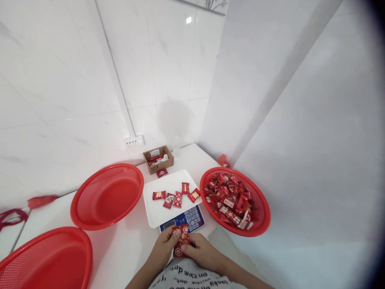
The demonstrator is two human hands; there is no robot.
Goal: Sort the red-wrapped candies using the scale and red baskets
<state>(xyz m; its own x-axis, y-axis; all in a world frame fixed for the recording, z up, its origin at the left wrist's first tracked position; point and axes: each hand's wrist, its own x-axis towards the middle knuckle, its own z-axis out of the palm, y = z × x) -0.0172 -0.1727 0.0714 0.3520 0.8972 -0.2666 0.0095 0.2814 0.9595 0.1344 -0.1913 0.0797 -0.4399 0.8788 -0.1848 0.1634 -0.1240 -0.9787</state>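
Note:
Close to my body, both hands hold one red packet (181, 240) printed with white and gold patterns. My left hand (167, 240) pinches its left side, thumb on top. My right hand (196, 248) grips its lower right edge, thumb pressed on the front. Just beyond them is a digital scale (192, 218) with a blue keypad. On its white weighing tray (156, 214) lie several small red wrapped packets (177, 199). To the right, a red plastic basket (264, 212) is heaped with red wrapped packets (230, 196).
A small cardboard box (162, 165) with packets stands at the back, one red packet (161, 172) beside it. Two more red baskets, a farther one (108, 196) and a nearer one (60, 257), are on the left. A wall socket (134, 141) is behind the white table (120, 249).

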